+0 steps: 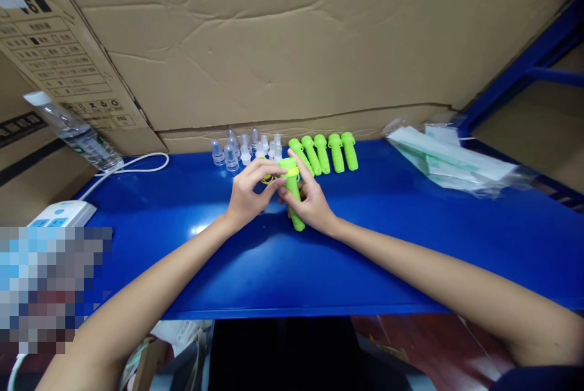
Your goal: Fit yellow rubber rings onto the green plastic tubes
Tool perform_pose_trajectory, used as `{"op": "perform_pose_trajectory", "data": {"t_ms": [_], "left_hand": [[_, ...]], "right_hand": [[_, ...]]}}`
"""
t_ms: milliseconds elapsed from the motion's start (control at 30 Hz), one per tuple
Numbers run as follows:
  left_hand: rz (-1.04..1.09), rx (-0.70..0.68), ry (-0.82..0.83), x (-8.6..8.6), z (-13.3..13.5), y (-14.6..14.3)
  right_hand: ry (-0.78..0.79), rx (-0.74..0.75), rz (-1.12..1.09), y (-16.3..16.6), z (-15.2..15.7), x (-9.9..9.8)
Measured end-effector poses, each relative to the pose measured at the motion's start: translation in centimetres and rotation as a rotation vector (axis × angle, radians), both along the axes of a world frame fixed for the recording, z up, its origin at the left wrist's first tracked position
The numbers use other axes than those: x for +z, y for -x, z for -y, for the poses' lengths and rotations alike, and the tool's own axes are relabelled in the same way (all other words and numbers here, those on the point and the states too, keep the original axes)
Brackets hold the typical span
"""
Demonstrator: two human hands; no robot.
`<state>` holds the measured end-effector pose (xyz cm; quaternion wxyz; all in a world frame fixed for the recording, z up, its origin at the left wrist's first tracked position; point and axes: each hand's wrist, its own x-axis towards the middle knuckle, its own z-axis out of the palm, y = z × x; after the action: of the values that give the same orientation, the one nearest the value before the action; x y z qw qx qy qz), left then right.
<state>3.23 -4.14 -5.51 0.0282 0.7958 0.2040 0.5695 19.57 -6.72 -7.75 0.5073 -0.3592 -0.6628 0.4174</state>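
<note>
My right hand (316, 204) is wrapped round a bright green flashlight body (297, 221), held tilted above the table with its threaded end up. Around its neck sits a yellow ring (291, 173). The thumb and fingertips of my left hand (252, 189) pinch at that ring. Just behind my left fingers lie more yellow rings (267, 179), partly hidden. Beyond my hands stand several clear plastic caps (231, 159), some with white bases. To their right, several green flashlight bodies (335, 152) lie in a row.
The blue table (387, 257) backs onto a large cardboard sheet (292, 44). A water bottle (77, 132) leans at the left, near a white power strip (66, 213) and its cable. Clear plastic bags with white contents (451, 157) lie at the right, beside a blue metal frame (515, 93).
</note>
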Motion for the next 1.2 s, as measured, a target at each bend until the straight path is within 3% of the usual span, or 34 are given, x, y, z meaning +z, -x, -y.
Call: {"op": "perform_pose_trajectory", "data": {"t_ms": [567,1200], "left_hand": [[-0.003,0.018,0.103,-0.38,-0.41,0.29],[0.027,0.024,-0.007,-0.22,-0.23,0.40]], "right_hand": [[-0.168,-0.044,0.031,-0.14,-0.14,-0.81],[-0.230,-0.041,0.111,-0.24,-0.09,-0.61]]}}
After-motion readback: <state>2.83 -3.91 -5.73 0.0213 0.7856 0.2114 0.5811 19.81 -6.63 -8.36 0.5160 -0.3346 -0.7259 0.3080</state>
